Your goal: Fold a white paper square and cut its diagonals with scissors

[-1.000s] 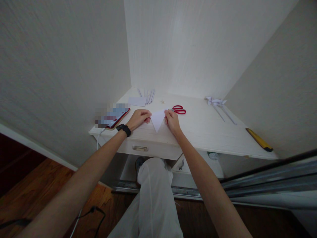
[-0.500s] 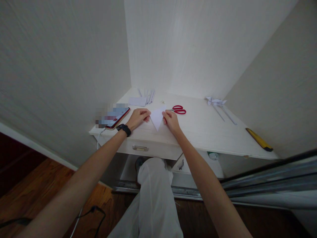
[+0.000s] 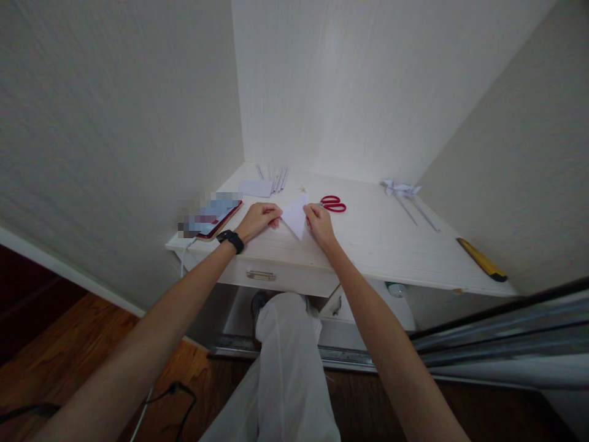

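A small white sheet of paper [image 3: 296,217], with one corner pointing towards me, is stretched between my hands just over the desk. My left hand [image 3: 263,220], with a black watch on its wrist, pinches the paper's left corner. On the opposite side my right hand [image 3: 318,222] grips the right edge between thumb and fingers. Red-handled scissors [image 3: 333,204] lie just beyond my right hand, their blades partly hidden by it. Behind my left hand rest a flat piece of white paper [image 3: 255,188] and several thin rolled paper sticks [image 3: 280,179].
White paper pinwheels [image 3: 401,188] on sticks lie at the desk's back right. A yellow-handled tool [image 3: 481,259] sits by the right wall. At the left a phone or tablet [image 3: 214,216], partly blurred, has a cable attached. Below the white desktop [image 3: 368,245] is a drawer [image 3: 285,276].
The paper has turned slightly, its near corner swinging to the right. Both hands have shifted very little and keep their hold on it.
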Demonstrator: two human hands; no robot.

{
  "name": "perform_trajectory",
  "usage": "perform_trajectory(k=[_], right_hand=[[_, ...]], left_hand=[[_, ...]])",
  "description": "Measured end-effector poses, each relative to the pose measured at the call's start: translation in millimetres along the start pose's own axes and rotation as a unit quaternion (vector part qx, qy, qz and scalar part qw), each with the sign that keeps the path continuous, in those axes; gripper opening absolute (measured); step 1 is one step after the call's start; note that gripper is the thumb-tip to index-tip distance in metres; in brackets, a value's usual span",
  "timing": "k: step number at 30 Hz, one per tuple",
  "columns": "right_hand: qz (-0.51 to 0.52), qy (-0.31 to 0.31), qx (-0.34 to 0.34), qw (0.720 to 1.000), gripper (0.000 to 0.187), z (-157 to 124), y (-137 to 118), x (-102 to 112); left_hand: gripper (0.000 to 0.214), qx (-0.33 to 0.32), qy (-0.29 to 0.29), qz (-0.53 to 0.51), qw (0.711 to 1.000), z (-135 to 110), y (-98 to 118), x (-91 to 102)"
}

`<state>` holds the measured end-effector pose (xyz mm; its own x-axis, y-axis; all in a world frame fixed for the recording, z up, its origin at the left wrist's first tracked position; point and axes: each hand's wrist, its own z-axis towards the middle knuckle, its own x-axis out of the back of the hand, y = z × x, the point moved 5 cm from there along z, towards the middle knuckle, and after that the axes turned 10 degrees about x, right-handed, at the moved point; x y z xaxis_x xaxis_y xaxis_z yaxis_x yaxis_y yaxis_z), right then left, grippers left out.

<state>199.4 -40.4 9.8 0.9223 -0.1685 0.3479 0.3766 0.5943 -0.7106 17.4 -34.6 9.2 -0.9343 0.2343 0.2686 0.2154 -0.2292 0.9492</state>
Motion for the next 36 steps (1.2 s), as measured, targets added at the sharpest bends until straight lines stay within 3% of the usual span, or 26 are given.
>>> perform_trajectory(k=[10,25,36], right_hand=[[0.114,-0.05,-0.03,0.992,0.047,-2.7,7.3,-12.3],[0.035,-0.029,-0.004,0.999,0.04,-1.9,-3.8,-2.8],[0.059,-0.027,-0.014,0.998,0.037,-1.9,0.1,-4.0]], left_hand=[[0.024,-0.008,0.06,0.03,0.998,-5.9,12.6,6.2],[0.022,0.008,0.018,-0.005,1.0,-2.4,3.5,1.2],[0.021,0.006,-0.003,-0.006,1.0,1.9,-3.9,0.2]])
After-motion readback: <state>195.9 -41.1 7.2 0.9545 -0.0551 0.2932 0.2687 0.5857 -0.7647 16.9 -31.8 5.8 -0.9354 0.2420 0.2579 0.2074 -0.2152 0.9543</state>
